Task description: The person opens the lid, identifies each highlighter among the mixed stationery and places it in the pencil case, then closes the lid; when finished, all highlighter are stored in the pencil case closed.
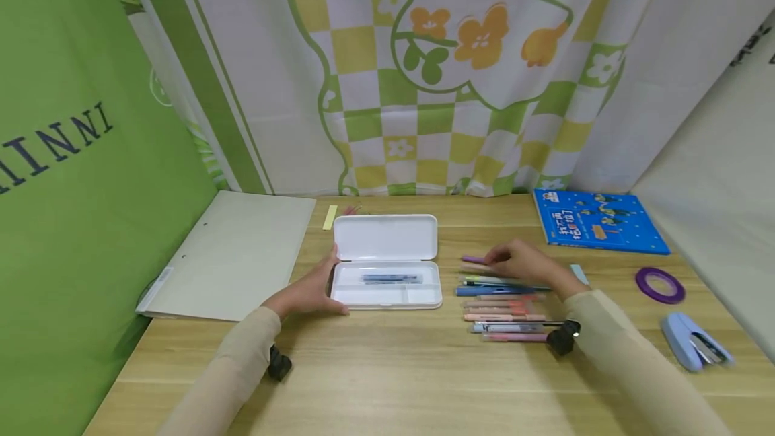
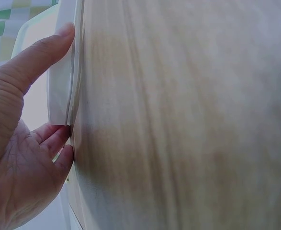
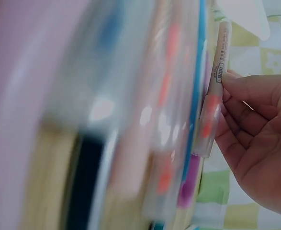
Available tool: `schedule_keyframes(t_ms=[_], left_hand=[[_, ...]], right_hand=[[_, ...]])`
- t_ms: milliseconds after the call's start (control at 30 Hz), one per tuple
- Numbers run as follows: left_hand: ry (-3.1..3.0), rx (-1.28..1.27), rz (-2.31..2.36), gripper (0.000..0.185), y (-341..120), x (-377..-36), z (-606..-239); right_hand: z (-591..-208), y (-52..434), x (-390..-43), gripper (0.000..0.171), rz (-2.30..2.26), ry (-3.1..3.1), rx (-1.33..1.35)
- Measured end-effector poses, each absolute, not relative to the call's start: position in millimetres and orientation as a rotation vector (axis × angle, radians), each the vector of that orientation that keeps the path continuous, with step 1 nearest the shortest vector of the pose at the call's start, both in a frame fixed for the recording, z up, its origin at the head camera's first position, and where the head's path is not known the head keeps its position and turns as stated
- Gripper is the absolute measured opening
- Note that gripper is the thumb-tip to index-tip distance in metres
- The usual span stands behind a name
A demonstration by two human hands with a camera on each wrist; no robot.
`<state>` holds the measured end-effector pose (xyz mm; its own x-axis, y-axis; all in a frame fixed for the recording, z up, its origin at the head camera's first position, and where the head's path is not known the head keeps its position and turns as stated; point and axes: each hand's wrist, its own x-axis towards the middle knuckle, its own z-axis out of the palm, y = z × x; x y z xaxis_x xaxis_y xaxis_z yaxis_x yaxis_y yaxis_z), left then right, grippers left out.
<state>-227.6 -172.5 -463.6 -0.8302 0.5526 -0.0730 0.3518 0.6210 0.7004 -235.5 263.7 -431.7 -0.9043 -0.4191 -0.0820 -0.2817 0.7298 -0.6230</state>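
Note:
A white pencil case (image 1: 387, 306) lies with its lid raised; blue pens (image 1: 392, 279) rest in its back compartment. My left hand (image 1: 309, 288) holds the case's left end, the thumb along the front wall and the fingers around the side. In the left wrist view, fingertips (image 2: 59, 136) touch the end of the case. To the right, my right hand (image 1: 521, 262) is over the far end of a row of pens. Between thumb and fingers it pinches a highlighter (image 3: 220, 62) with a beige barrel and clear cap showing orange. A purple pen (image 1: 472, 259) lies just beyond.
Several pens (image 1: 505, 318) lie side by side nearer me. A blue book (image 1: 605, 221), purple tape roll (image 1: 660, 286) and light-blue stapler (image 1: 693, 342) are on the right. A pale folder (image 1: 236, 254) lies left, and a yellow strip (image 1: 329, 217) behind the case.

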Motion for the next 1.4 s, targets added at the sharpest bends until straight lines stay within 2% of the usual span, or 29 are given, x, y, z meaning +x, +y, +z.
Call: schedule_keyframes(t_ms=[233, 567, 767, 1400], left_hand=[[2.571, 0.744, 1.016, 0.134, -175.2, -228.0, -466.1], [2.555, 0.726, 1.039, 0.134, -178.4, -226.6, -461.5], [2.552, 0.729, 1.033, 0.135, -178.6, -227.9, -463.5], [2.541, 0.746, 1.027, 0.133, -172.2, -229.2, -463.1]], right_hand=[[-418.0, 225.0, -239.3, 0.01, -1.054, 2.638, -0.523], [-408.5, 152.2, -247.7, 0.009, -1.09, 2.619, -0.863], [-415.8, 121.9, -251.9, 0.008, -1.084, 2.632, -0.91], [-439.2, 96.2, -255.5, 0.008, -0.962, 2.734, -0.813]])
